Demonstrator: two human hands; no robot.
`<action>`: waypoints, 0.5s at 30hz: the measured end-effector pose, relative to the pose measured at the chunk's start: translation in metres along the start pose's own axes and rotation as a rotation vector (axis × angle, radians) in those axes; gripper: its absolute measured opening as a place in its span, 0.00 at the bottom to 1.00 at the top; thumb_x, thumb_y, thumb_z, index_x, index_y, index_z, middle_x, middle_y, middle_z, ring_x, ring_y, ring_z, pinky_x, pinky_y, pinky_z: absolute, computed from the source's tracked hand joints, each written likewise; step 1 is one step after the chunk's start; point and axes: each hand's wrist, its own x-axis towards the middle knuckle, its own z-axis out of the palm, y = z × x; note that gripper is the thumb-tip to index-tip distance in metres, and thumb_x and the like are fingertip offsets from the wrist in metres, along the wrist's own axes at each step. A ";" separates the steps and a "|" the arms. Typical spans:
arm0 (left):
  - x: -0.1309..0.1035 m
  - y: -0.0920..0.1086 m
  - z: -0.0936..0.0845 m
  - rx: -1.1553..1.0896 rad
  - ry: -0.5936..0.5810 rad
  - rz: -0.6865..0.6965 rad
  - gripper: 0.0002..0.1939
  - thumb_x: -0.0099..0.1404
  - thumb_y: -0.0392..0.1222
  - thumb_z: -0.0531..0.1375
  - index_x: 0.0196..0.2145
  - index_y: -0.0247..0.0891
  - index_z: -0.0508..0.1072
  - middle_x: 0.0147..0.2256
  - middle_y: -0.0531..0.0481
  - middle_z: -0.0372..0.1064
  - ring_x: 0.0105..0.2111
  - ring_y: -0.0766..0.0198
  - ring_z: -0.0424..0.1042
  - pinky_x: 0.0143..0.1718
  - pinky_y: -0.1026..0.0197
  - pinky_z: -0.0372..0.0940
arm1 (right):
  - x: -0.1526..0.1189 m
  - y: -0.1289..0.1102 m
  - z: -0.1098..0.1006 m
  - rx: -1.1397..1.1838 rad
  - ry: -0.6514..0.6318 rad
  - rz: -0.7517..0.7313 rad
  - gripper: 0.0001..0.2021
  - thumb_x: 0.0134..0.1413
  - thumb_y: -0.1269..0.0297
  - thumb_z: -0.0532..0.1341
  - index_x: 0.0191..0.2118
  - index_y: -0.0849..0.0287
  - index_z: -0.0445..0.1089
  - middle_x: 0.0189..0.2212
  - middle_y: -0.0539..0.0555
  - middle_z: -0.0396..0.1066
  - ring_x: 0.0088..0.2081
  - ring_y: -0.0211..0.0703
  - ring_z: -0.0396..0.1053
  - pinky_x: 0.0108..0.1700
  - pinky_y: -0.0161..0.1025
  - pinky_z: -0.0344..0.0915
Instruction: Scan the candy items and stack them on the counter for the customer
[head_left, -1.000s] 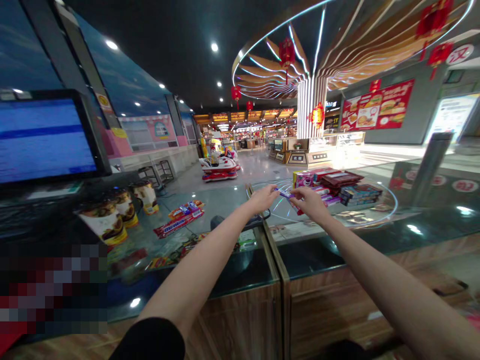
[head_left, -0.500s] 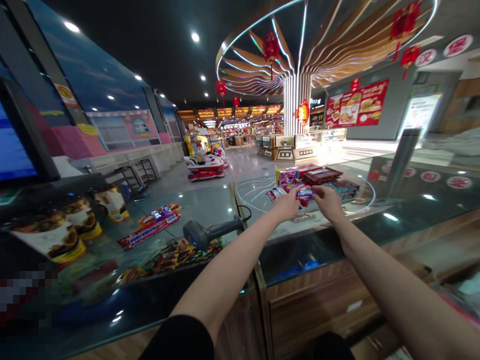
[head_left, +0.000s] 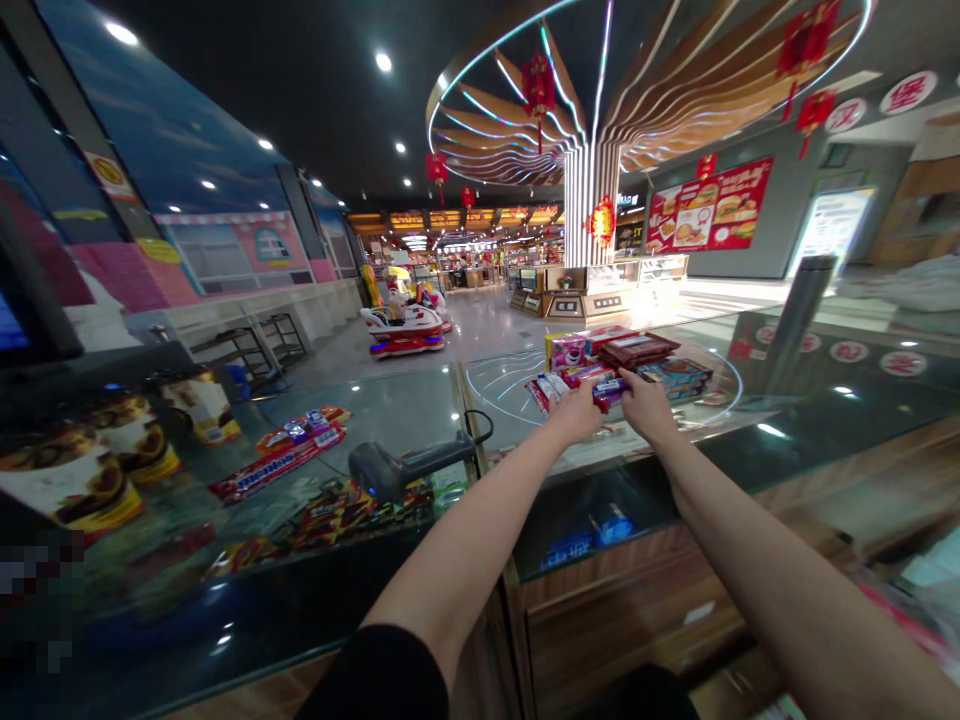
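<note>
At the glass counter, my left hand (head_left: 574,414) and my right hand (head_left: 646,408) are closed on opposite ends of a small purple candy pack (head_left: 608,389). Their fingertips hide parts of it, and its label is too small to read. A silver-and-red packet (head_left: 553,386) lies just left of my left hand. Behind my fingers are a pink box (head_left: 567,351) with a yellow edge and dark red-brown flat packs (head_left: 640,349). Beyond my right hand sits a blue box (head_left: 682,378).
A black barcode scanner (head_left: 405,465) lies left of my left forearm. Red Mentos packs (head_left: 277,465) and printed paper cups (head_left: 201,402) stand farther left. The glass counter (head_left: 405,395) has a metal seam. A grey post (head_left: 801,310) rises at right.
The view has turned slightly right. The purple pack has come down closer to the other packets, both hands still on it.
</note>
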 end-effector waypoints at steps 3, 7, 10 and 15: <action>0.001 -0.001 0.002 -0.006 0.002 -0.009 0.30 0.65 0.36 0.50 0.64 0.41 0.55 0.58 0.42 0.68 0.61 0.49 0.62 0.63 0.37 0.50 | 0.000 0.002 0.002 -0.005 -0.006 -0.005 0.29 0.55 0.73 0.50 0.63 0.60 0.65 0.49 0.63 0.75 0.50 0.54 0.71 0.53 0.47 0.64; 0.001 -0.003 0.003 -0.012 0.000 -0.005 0.30 0.65 0.37 0.50 0.64 0.42 0.55 0.58 0.42 0.68 0.61 0.50 0.63 0.64 0.36 0.47 | 0.001 0.005 0.005 -0.030 -0.016 -0.006 0.30 0.54 0.74 0.50 0.64 0.61 0.64 0.50 0.62 0.75 0.50 0.53 0.70 0.54 0.46 0.64; -0.001 -0.003 0.002 -0.018 0.000 0.005 0.29 0.65 0.37 0.50 0.64 0.42 0.55 0.58 0.41 0.67 0.61 0.50 0.62 0.64 0.35 0.46 | 0.001 0.007 0.006 -0.030 -0.006 -0.008 0.29 0.54 0.74 0.50 0.62 0.63 0.66 0.49 0.63 0.76 0.50 0.54 0.70 0.55 0.47 0.63; -0.008 -0.004 -0.004 0.020 -0.009 0.010 0.29 0.66 0.37 0.49 0.64 0.43 0.53 0.56 0.42 0.70 0.60 0.51 0.65 0.64 0.37 0.47 | 0.001 0.011 0.008 0.038 0.078 -0.056 0.30 0.51 0.75 0.51 0.62 0.62 0.67 0.48 0.62 0.77 0.50 0.53 0.71 0.57 0.48 0.63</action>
